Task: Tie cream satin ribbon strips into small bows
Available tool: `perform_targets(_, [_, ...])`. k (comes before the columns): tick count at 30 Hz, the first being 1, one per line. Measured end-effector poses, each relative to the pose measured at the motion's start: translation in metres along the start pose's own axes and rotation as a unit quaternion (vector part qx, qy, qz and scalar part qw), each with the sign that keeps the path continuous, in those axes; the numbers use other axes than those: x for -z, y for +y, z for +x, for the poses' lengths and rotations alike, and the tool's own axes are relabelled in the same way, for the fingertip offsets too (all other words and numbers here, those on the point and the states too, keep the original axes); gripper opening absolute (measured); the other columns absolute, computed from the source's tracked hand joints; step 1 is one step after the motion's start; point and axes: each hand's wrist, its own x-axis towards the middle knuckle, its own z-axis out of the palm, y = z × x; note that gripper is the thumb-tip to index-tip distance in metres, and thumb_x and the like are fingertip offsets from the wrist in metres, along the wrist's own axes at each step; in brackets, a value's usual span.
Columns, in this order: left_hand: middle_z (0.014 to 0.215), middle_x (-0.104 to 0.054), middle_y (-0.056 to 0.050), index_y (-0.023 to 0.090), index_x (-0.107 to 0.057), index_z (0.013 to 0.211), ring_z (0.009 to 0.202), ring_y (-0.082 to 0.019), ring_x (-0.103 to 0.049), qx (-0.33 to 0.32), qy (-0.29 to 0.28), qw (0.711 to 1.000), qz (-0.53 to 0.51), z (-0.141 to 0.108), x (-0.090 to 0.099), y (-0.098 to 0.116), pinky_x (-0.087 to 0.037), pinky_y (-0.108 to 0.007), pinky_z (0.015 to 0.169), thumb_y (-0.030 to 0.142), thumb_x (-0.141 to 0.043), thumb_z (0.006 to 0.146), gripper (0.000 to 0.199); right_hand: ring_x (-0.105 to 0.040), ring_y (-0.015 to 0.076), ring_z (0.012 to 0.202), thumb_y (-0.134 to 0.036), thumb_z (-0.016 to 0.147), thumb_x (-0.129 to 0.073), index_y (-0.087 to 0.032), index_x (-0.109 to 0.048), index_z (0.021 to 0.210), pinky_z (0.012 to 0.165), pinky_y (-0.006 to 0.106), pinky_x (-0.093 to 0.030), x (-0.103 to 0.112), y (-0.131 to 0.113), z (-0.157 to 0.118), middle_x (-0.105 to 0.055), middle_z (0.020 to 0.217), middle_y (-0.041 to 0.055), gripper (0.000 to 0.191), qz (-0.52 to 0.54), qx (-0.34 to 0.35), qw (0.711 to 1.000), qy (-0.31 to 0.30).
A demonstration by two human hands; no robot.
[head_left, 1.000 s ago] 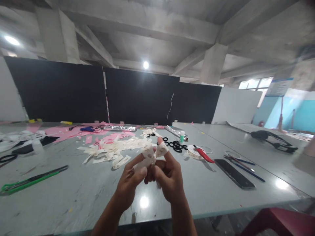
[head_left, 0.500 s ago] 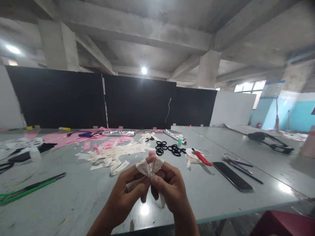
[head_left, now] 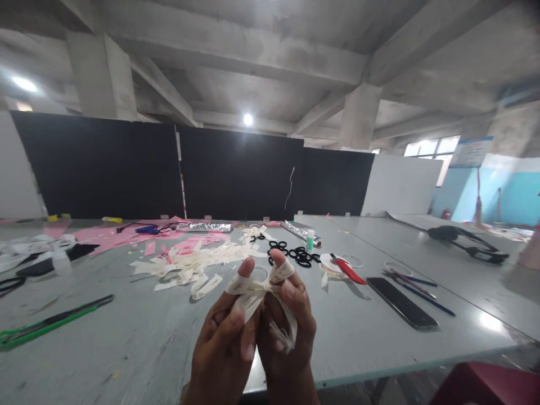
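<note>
Centrally, two bare hands hold a cream printed ribbon bow (head_left: 264,286) just above a grey table (head_left: 139,320). The left hand (head_left: 225,340) grasps the bow's left side between thumb and fingers, with one loop over a fingertip. The right hand (head_left: 291,320) grasps the right side, its forefinger raised inside the other loop; a frayed ribbon end hangs against the palm.

Taking the bow as the clock's centre, with twelve pointing away from the person, a loose heap of cream ribbon strips (head_left: 206,257) lies at ten o'clock, with pink scraps (head_left: 113,232) beyond. Black rings (head_left: 301,256) cluster at one o'clock, beside an upright green-and-white tube (head_left: 310,241). At two o'clock is a ribbon roll (head_left: 332,263), a red-handled tool (head_left: 349,270) resting against it. At three lies a black phone (head_left: 402,302), with slim blue-handled tools (head_left: 417,287) just past it. A green-handled cutter (head_left: 54,322) lies well apart, toward eight o'clock. Dark panels (head_left: 240,174) stand along twelve o'clock.
</note>
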Motion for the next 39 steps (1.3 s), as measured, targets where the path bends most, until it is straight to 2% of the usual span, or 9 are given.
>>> perform_targets(5, [0.044,-0.042,0.006,0.029,-0.040,0.140,0.043,-0.009,-0.044,0.028,0.004,0.999,0.046,-0.004,0.007,0.005,-0.046,-0.025,0.061,0.035,-0.056,0.084,0.059,-0.035,0.0064,0.034,-0.037,0.076,-0.063,-0.017,-0.048,0.134,0.034,0.018,-0.035,0.012,0.006,0.001,-0.039,0.045,-0.0090,0.063,-0.071,0.003,0.997,-0.042])
perform_targets(9, [0.060,-0.059,0.000,0.027,-0.054,0.130,0.051,-0.011,-0.048,0.012,-0.003,0.990,0.138,0.001,0.015,0.017,-0.043,-0.024,0.053,0.035,-0.061,0.079,0.052,-0.041,0.0083,0.035,-0.034,0.079,-0.063,-0.017,-0.036,0.142,0.034,0.019,-0.037,0.023,0.002,-0.002,-0.044,0.045,-0.0083,0.071,-0.180,-0.023,0.977,-0.115])
perform_targets(12, [0.075,-0.065,-0.005,0.021,-0.069,0.111,0.063,-0.015,-0.053,-0.037,0.007,0.968,0.247,0.006,0.017,0.028,-0.045,-0.026,0.057,0.039,-0.066,0.075,0.041,-0.044,0.0078,0.039,-0.032,0.078,-0.064,-0.018,-0.041,0.140,0.038,0.018,-0.039,0.026,-0.006,-0.005,-0.049,0.048,-0.0061,0.067,-0.240,-0.012,0.962,-0.130])
perform_targets(15, [0.071,-0.064,-0.004,0.020,-0.071,0.107,0.063,-0.014,-0.052,-0.034,0.021,0.945,0.324,0.006,0.013,0.035,-0.045,-0.025,0.057,0.034,-0.072,0.071,0.039,-0.040,0.0063,0.038,-0.031,0.078,-0.065,-0.019,-0.042,0.139,0.037,0.017,-0.037,0.026,-0.015,-0.006,-0.048,0.047,-0.0069,0.067,-0.260,-0.017,0.956,-0.134])
perform_targets(20, [0.054,-0.053,0.002,0.020,-0.051,0.133,0.047,-0.009,-0.045,0.039,-0.005,0.975,0.217,-0.001,0.002,0.025,-0.041,-0.021,0.048,0.036,-0.064,0.078,0.059,-0.041,0.0072,0.035,-0.034,0.078,-0.066,-0.015,-0.037,0.142,0.034,0.018,-0.036,0.023,-0.012,-0.007,-0.050,0.047,-0.0064,0.073,-0.204,-0.065,0.967,-0.137])
perform_targets(25, [0.055,-0.051,0.004,0.026,-0.038,0.141,0.048,-0.008,-0.046,0.002,0.020,0.998,0.059,-0.004,-0.001,0.002,-0.045,-0.022,0.056,0.033,-0.061,0.081,0.065,-0.039,0.0072,0.034,-0.035,0.074,-0.066,-0.019,-0.051,0.132,0.032,0.018,-0.035,0.016,0.003,-0.006,-0.050,0.052,-0.0047,0.062,-0.059,-0.051,0.996,-0.039])
perform_targets(28, [0.049,-0.043,0.006,0.025,-0.039,0.141,0.045,-0.008,-0.042,0.005,0.027,1.000,0.012,-0.007,-0.004,-0.001,-0.044,-0.021,0.055,0.032,-0.061,0.082,0.064,-0.039,0.0072,0.032,-0.038,0.077,-0.060,-0.023,-0.056,0.127,0.030,0.018,-0.033,0.015,0.006,-0.007,-0.053,0.053,-0.0034,0.052,-0.035,-0.053,0.998,-0.030])
perform_targets(34, [0.047,-0.041,0.005,0.021,-0.045,0.138,0.044,-0.009,-0.041,0.029,0.013,0.999,0.021,-0.009,-0.007,0.003,-0.041,-0.023,0.049,0.036,-0.060,0.081,0.060,-0.035,0.0074,0.026,-0.042,0.078,-0.058,-0.021,-0.048,0.134,0.026,0.018,-0.032,0.023,0.007,-0.008,-0.046,0.044,-0.0075,0.061,-0.029,-0.068,0.995,-0.074])
perform_targets(39, [0.057,-0.054,0.000,0.021,-0.062,0.122,0.055,-0.012,-0.049,0.023,-0.001,0.992,0.121,0.004,0.013,0.007,-0.045,-0.026,0.056,0.035,-0.060,0.082,0.043,-0.042,0.0087,0.031,-0.033,0.074,-0.066,-0.015,-0.049,0.133,0.028,0.017,-0.034,0.032,-0.006,0.005,-0.048,0.045,-0.0065,0.063,-0.090,-0.079,0.988,-0.102])
